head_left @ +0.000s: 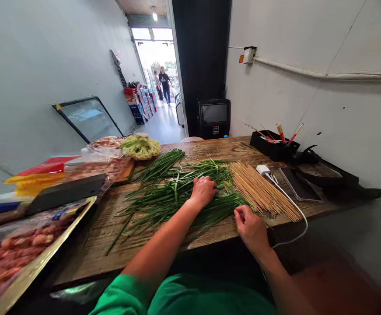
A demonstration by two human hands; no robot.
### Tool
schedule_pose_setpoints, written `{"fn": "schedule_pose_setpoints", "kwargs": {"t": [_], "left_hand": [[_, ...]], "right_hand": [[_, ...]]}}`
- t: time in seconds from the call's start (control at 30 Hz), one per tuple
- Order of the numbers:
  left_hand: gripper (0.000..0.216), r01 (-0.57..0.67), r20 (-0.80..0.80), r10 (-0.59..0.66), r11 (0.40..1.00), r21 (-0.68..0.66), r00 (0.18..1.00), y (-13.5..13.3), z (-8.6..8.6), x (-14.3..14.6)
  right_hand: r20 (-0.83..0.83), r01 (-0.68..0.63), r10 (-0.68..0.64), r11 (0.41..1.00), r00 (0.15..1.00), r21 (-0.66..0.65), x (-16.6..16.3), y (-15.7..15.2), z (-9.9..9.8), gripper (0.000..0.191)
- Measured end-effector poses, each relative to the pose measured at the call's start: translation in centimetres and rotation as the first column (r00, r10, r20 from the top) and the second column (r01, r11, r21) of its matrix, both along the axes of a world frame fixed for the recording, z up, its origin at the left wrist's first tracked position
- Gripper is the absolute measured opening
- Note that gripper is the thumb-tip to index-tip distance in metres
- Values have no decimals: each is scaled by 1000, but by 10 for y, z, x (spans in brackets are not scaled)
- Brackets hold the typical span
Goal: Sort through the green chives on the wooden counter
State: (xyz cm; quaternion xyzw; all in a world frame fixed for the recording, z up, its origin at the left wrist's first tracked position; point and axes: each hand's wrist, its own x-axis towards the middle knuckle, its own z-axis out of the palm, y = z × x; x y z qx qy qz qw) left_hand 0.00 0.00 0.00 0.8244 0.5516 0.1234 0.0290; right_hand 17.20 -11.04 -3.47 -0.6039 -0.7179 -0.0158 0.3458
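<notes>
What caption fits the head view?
On a wooden table, the left hand rests on chives; the right hand, fingers pinched, sits at their ends beside skewers.

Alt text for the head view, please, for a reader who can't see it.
A person's left hand rests on a pile of long green chives on a wooden table, while the right hand touches the stalk ends beside a bundle of bamboo skewers. A tray of raw meat sits at the left.

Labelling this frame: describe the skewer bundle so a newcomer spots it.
On the wooden table, look right of the spread green chives. The skewer bundle lies fanned, beside the right hand: thin, pale, straight sticks, unlike the limp green leaves and the white charger.
</notes>
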Motion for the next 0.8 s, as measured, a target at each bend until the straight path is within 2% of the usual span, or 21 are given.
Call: {"fn": "schedule_pose_setpoints", "kwargs": {"t": [0.17, 0.3, 0.4, 0.5, 0.6, 0.8], "left_hand": [[17, 34, 112, -39, 998, 47, 993, -2, -1, 1], [13, -8, 248, 4, 1000, 12, 969, -2, 3, 1], [11, -39, 281, 42, 999, -17, 959, -1, 5, -1], [15, -57, 267, 56, 998, -2, 962, 0, 4, -3], [19, -72, 166, 68, 997, 18, 984, 0, 5, -6], [19, -198, 39, 199, 980, -28, 979, -2, 10, -10]], "right_hand": [[-26, -14, 14, 1000, 1000, 11, -3, 3, 2, 22], [-51, -34, 35, 999, 998, 10, -4, 2, 1, 20], [-63, -35, 36, 999, 997, 4, -5, 1, 1, 19], [-63, -33, 33, 999, 997, -1, -6, 1, 0, 18], [-60, -34, 33, 999, 998, -1, -6, 2, 0, 19], [-75, -36, 34, 999, 997, -32, -6, 2, -2, 18]]}}
